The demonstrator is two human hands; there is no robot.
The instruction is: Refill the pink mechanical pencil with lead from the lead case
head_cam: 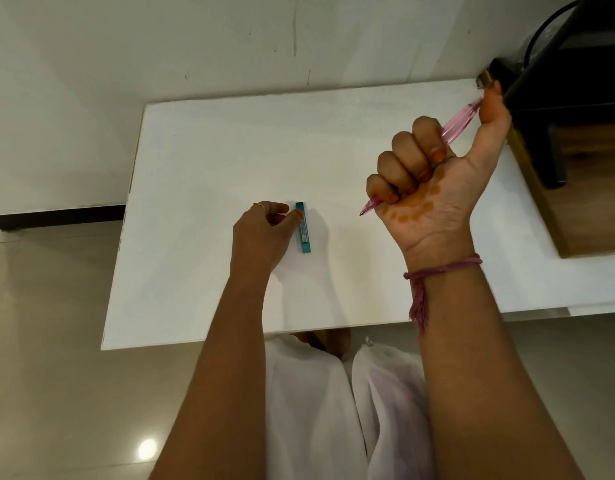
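A teal lead case [305, 233] lies flat on the white table [202, 161], its long side pointing away from me. My left hand [263, 233] rests beside it on the left, thumb tip touching the case's upper edge, fingers loosely curled. My right hand [434, 174] is raised above the table in a fist around the pink mechanical pencil [462, 121]. The pencil's tip sticks out below the fist toward the left, and its upper end runs up to the thumb, which presses on the top.
A dark wooden cabinet [576, 161] with a black cable stands at the table's right side, close to my right thumb. A small brass-coloured knob [484, 79] shows near the table's far right corner. White cloth covers my lap below the near edge.
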